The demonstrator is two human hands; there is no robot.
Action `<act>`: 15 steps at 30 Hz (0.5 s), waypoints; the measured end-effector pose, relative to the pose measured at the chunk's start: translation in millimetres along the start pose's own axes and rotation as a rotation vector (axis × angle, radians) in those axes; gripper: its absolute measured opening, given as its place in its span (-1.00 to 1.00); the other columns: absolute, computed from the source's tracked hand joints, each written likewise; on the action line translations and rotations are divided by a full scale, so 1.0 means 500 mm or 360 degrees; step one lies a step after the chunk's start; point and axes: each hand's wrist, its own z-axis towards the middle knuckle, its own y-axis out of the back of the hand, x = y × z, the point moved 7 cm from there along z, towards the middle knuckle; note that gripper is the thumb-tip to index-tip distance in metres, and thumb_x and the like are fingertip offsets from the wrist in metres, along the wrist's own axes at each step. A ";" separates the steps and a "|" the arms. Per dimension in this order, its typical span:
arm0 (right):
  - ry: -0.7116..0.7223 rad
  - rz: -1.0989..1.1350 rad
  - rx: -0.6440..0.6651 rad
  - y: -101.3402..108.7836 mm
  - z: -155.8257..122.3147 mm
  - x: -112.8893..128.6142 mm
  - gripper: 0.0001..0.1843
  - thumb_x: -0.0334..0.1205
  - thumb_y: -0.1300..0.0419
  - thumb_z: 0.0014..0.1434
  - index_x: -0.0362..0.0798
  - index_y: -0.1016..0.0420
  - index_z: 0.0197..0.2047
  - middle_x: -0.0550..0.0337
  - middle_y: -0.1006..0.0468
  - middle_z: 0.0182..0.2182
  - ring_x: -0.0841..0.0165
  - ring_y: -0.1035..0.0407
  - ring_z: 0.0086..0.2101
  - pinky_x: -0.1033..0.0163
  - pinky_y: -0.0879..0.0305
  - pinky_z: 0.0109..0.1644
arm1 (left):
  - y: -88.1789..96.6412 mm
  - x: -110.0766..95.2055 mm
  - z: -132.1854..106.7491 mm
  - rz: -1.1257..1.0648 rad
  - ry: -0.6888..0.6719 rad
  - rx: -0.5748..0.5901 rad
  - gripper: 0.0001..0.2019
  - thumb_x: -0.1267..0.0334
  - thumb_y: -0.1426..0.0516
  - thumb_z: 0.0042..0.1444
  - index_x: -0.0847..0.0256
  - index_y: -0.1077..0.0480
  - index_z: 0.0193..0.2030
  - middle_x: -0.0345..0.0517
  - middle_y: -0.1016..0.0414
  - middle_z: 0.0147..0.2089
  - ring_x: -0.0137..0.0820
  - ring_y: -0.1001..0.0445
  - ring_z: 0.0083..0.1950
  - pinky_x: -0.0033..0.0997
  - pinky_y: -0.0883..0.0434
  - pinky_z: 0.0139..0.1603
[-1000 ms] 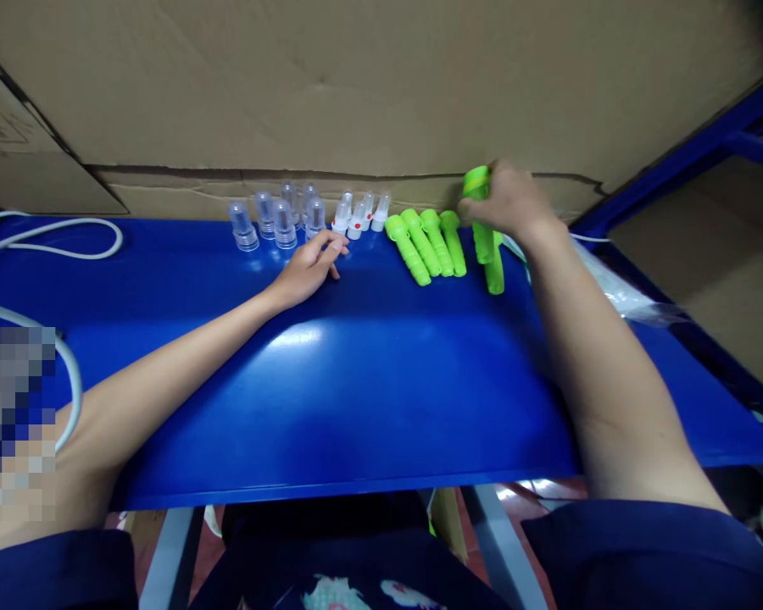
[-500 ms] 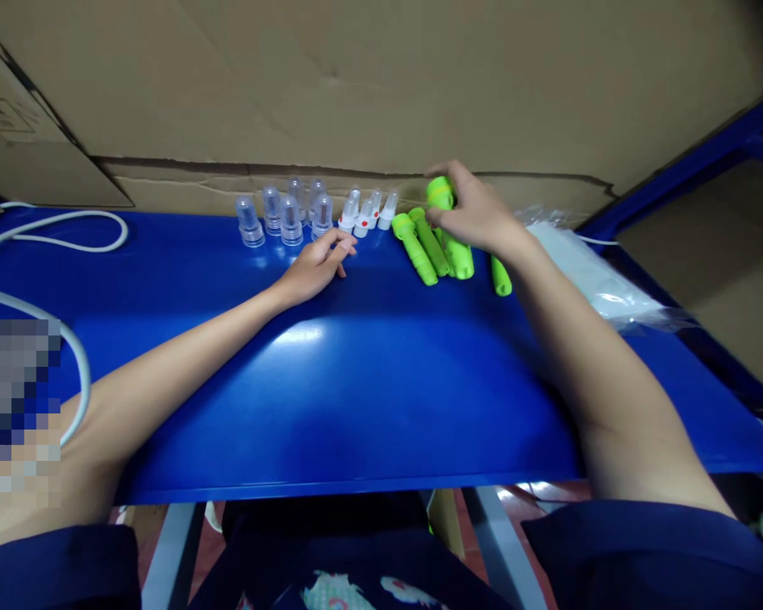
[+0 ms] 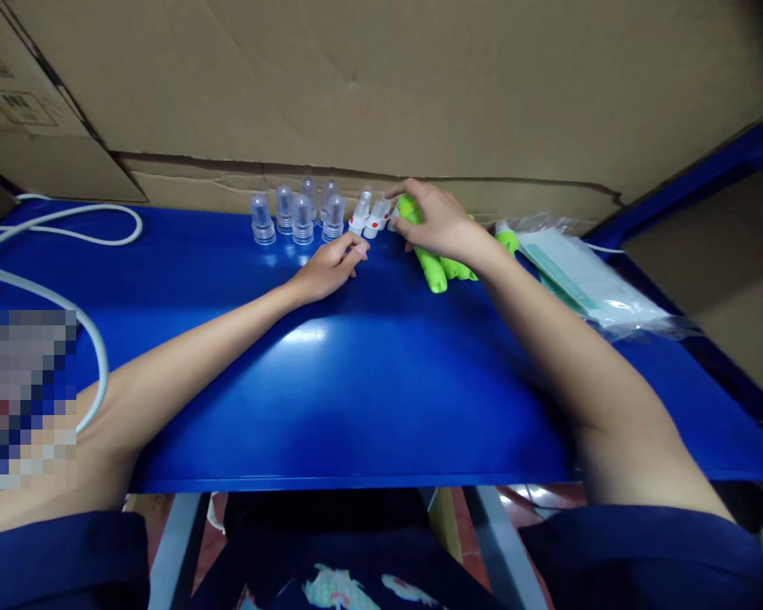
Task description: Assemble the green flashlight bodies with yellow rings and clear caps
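Note:
My right hand (image 3: 440, 224) lies over a row of bright green plastic tubes (image 3: 433, 269) near the back of the blue table (image 3: 369, 373), its fingers curled on one green tube at the left end of the row. My left hand (image 3: 331, 264) rests on the table just in front of the small white caps with red dots (image 3: 372, 222), fingers loosely bent and holding nothing. Several clear plastic caps (image 3: 298, 216) stand upright to the left of the white ones. One more green tube (image 3: 507, 240) shows behind my right wrist.
A clear plastic bag (image 3: 585, 280) lies at the right of the table. White cable (image 3: 69, 246) loops over the left side. Cardboard boxes (image 3: 381, 93) form a wall right behind the parts. A blue frame rail (image 3: 705, 161) runs at the right.
My right hand carried a green tube from the right end of the row leftward and down onto the tubes beside the white caps. My left hand stayed put.

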 end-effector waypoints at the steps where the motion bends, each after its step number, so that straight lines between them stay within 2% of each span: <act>1: 0.0008 -0.0025 -0.0002 -0.003 0.011 0.000 -0.49 -0.10 -0.17 0.33 0.01 -0.40 0.31 -0.11 -0.51 0.20 -0.06 -0.46 0.16 -0.18 -0.33 0.31 | -0.001 -0.002 -0.001 0.0021 -0.0005 0.0013 -0.77 0.19 0.01 0.45 0.24 -0.40 0.02 -0.08 -0.58 -0.03 -0.51 -0.49 -0.29 -0.45 -0.41 -0.11; 4: 0.0035 -0.0027 0.0011 -0.021 0.042 -0.006 -0.39 -0.19 -0.16 0.27 -0.01 -0.35 0.38 -0.11 -0.50 0.23 -0.08 -0.42 0.21 -0.25 -0.30 0.34 | -0.003 -0.006 -0.004 0.0057 -0.0010 0.0042 -0.79 0.22 0.01 0.44 0.24 -0.39 0.01 -0.08 -0.58 -0.05 -0.51 -0.49 -0.28 -0.46 -0.41 -0.11; 7: -0.0010 -0.0039 -0.0001 -0.043 0.061 -0.016 -0.39 -0.23 -0.15 0.25 -0.05 -0.37 0.37 -0.13 -0.51 0.23 -0.09 -0.39 0.24 -0.26 -0.28 0.36 | -0.005 -0.009 -0.005 0.0068 -0.0010 0.0057 -0.79 0.24 0.02 0.45 0.25 -0.38 0.00 -0.07 -0.58 -0.07 -0.50 -0.48 -0.28 -0.45 -0.39 -0.11; 11: -0.0066 -0.0038 -0.0012 -0.068 0.061 -0.023 -0.41 -0.23 -0.15 0.28 -0.06 -0.36 0.37 -0.15 -0.51 0.23 -0.10 -0.35 0.28 -0.26 -0.23 0.40 | -0.007 -0.010 -0.004 0.0108 -0.0045 0.0062 -0.83 0.28 0.02 0.42 0.24 -0.37 -0.05 -0.11 -0.55 -0.13 -0.50 -0.47 -0.27 -0.44 -0.37 -0.11; 15: -0.0025 0.0005 -0.0046 -0.072 0.052 -0.020 -0.43 -0.14 -0.14 0.33 0.00 -0.34 0.38 -0.08 -0.49 0.28 -0.10 -0.33 0.31 -0.28 -0.22 0.40 | -0.009 -0.007 -0.002 0.0148 -0.0085 0.0076 -0.82 0.25 0.02 0.41 0.22 -0.37 -0.07 -0.12 -0.55 -0.15 -0.47 -0.45 -0.26 -0.42 -0.35 -0.12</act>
